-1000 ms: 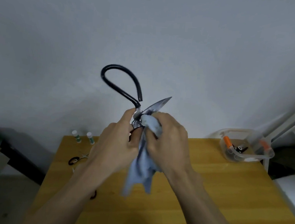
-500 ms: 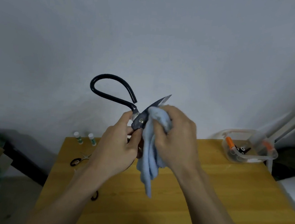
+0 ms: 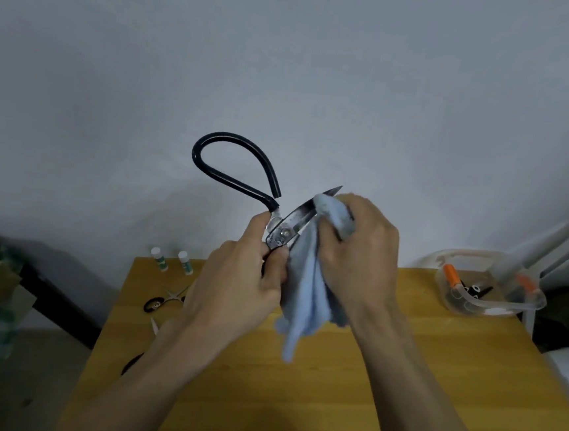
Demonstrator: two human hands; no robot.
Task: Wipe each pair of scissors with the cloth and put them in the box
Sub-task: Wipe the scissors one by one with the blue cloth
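Note:
Raised above the wooden table (image 3: pixel 381 388), my left hand (image 3: pixel 236 280) grips large scissors (image 3: pixel 283 230) with a black loop handle near their pivot. The blade points up and to the right. My right hand (image 3: pixel 359 252) holds a light blue cloth (image 3: pixel 306 303) wrapped over the upper part of the blade, and only the tip sticks out. The rest of the cloth hangs down between my hands. A clear plastic box (image 3: pixel 490 285) at the table's far right corner holds orange-handled and black items.
Small scissors (image 3: pixel 165 299) with black handles lie at the table's left side, and another dark pair (image 3: pixel 132 362) is partly hidden by my left forearm. Two small white bottles (image 3: pixel 172 260) stand at the back left edge. A white wall is behind.
My right hand has slid the cloth up the blade from the pivot toward the tip. The pivot and lower blade are now bare.

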